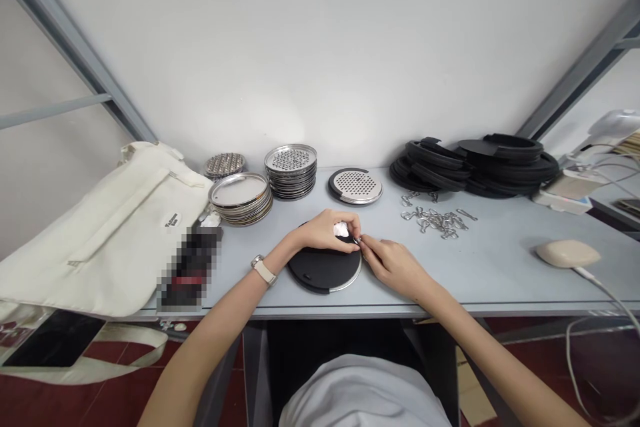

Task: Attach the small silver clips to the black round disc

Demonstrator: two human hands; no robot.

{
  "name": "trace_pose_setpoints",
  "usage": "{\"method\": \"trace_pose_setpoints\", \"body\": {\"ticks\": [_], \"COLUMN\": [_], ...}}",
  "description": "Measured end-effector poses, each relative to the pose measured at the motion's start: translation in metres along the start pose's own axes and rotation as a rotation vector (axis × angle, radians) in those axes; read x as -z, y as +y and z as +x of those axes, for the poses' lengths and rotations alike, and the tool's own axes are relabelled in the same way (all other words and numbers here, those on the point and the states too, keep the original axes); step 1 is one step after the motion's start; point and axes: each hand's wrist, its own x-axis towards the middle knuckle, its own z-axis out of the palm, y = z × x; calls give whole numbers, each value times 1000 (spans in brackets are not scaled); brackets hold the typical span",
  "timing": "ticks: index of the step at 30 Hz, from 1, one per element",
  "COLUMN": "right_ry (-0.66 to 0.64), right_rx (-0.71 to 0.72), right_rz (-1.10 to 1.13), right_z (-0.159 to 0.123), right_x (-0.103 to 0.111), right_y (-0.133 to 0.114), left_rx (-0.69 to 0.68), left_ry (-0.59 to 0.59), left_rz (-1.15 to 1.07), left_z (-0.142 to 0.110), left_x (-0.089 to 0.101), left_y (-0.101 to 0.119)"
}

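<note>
On the grey desk point(485, 283), the left grip point(325, 230) clasps the black disc point(327, 268) at its far side; the right grip point(387, 260) seems to pinch a metal clip point(357, 240) at the disc's edge; the disc looks light and stiff, best held by its rim

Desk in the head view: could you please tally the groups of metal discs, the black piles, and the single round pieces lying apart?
Metal disc groups: 3 (left side)
Black piles: 2 (right side)
Single round pieces: 2 (one behind, one in front)
Total: 7
</note>
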Motion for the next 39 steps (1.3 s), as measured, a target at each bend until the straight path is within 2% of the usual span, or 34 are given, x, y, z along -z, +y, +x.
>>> {"method": "trace_pose_setpoints", "body": {"ticks": [14,22,39], "right_ry": [10,24,11], "right_rx": [-6,-12,-4], "right_rz": [22,2,-4], "right_z": [0,0,-1], "right_x": [0,-1,1], "right_y": [-1,-2,-2], "left_rx": [-12,-38,15], "left_ry": [-10,23,9], "left_rz": [4,18,-19], "left_z": [0,0,-1], "left_x": [-1,-1,0], "left_y": [-1,-2,-2]}}
